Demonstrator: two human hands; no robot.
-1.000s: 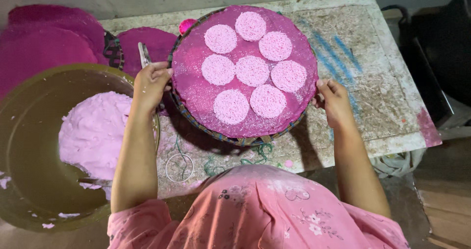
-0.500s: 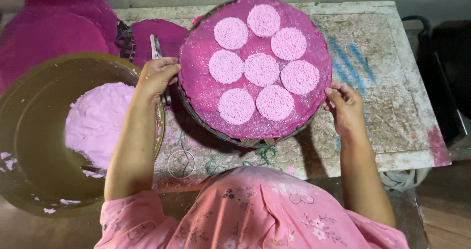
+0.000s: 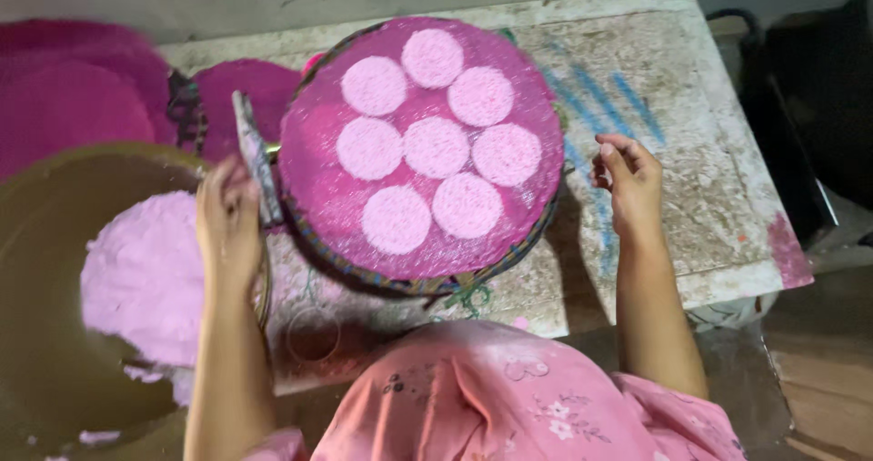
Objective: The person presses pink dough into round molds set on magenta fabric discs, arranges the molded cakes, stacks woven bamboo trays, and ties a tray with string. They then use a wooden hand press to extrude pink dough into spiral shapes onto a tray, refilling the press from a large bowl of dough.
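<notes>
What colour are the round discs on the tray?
Pale pink discs on a darker magenta tray, seen in the head view.

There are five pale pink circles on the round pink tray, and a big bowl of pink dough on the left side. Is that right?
Not quite. The head view shows seven pale pink circles on the round pink tray, not five: six in a ring around one in the middle. The big bowl of pink dough really is on the left side.

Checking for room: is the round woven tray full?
Nearly full: seven pale pink discs cover most of the woven tray, one in the middle, six around.
</notes>
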